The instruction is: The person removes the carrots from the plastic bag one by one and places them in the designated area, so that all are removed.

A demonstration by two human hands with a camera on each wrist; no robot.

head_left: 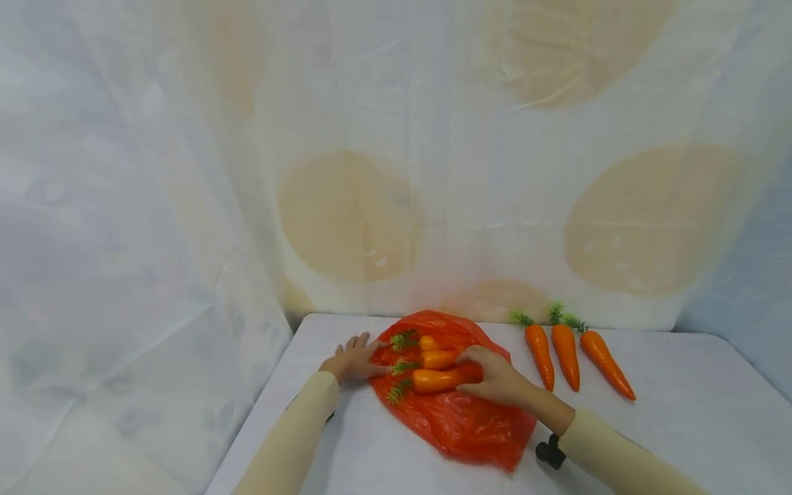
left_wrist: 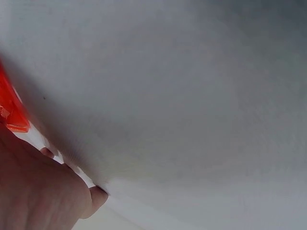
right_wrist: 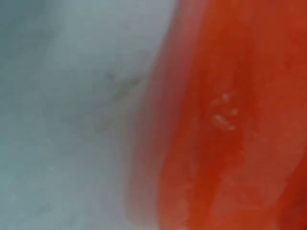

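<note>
A red plastic bag (head_left: 464,426) lies spread on the white table. Three carrots rest side by side on it, green tops to the left: a lower carrot (head_left: 433,381), a middle carrot (head_left: 438,359) and a partly hidden upper carrot (head_left: 427,342). My right hand (head_left: 498,378) holds the lower carrot near its narrow end, thumb below and fingers above by the middle carrot. At the bag's left edge, my left hand (head_left: 355,359) has its fingers spread, touching the bag near the green tops. The right wrist view shows only blurred red plastic (right_wrist: 240,120).
Three more carrots lie on the table right of the bag: a left one (head_left: 540,354), a centre one (head_left: 566,354) and a right one (head_left: 609,364). A patterned cloth backdrop (head_left: 470,172) hangs behind the white table (head_left: 693,426).
</note>
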